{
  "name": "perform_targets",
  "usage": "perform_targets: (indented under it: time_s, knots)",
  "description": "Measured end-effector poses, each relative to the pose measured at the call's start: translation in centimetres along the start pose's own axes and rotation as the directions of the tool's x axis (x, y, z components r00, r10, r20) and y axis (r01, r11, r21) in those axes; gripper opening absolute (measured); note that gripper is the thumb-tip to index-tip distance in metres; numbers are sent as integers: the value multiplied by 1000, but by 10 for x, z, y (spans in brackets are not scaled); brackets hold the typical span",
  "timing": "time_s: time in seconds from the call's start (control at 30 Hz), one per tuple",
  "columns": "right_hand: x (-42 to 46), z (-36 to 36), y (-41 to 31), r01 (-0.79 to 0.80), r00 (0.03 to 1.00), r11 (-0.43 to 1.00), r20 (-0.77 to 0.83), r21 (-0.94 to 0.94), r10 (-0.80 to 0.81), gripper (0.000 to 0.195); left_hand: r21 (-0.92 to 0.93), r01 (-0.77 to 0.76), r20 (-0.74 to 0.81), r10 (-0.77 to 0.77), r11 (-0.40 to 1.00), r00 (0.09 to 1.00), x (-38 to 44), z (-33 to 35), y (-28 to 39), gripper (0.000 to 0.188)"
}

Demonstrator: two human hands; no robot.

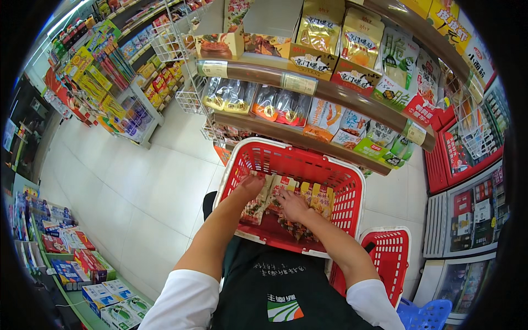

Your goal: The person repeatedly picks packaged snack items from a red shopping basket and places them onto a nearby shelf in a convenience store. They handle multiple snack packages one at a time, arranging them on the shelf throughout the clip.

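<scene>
A red plastic shopping basket (321,159) with a white rim is in front of my body, below the snack shelf. Inside it, several printed food packets stand and lean in a row. My left hand (251,185) is at the top of the leftmost packet (255,210); its fingertips are blurred and partly hidden, so its grip is unclear. With fingers spread, my right hand (293,206) rests against a white-and-red packet (273,199) near the middle. To its right are yellow-topped packets (322,200). Part of the basket's red floor (268,231) shows nearest me.
Beyond the basket rises a snack shelf (354,103) with bagged foods and price tags. A second red basket (390,251) and a blue plastic stool (429,313) are at right, near drink coolers (474,210). Boxed goods (119,303) line a lower-left shelf; a wire rack (169,41) hangs at upper left.
</scene>
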State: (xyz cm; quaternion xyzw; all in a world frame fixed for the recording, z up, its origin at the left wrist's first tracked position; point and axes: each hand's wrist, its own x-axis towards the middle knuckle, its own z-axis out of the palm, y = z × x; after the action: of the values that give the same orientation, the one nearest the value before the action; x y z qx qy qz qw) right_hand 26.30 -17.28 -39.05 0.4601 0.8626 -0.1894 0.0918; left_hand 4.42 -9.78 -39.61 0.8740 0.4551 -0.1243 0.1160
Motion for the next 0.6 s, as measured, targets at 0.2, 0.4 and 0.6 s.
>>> perform_targets:
  time_s: [0.2, 0.4, 0.6]
  knots:
    - [10, -12, 6, -49, 998, 974, -16, 220, 54, 66, -32, -76, 162, 81, 997, 984, -15, -26, -6, 21]
    - [15, -65, -8, 93, 965, 756, -246, 648, 92, 39, -391, -97, -130, 49, 915, 990, -60, -127, 6, 22]
    - [-10, -159, -17, 210, 920, 648, -373, 732, 124, 46, -920, -172, -258, -216, 351, 941, -103, -172, -8, 24]
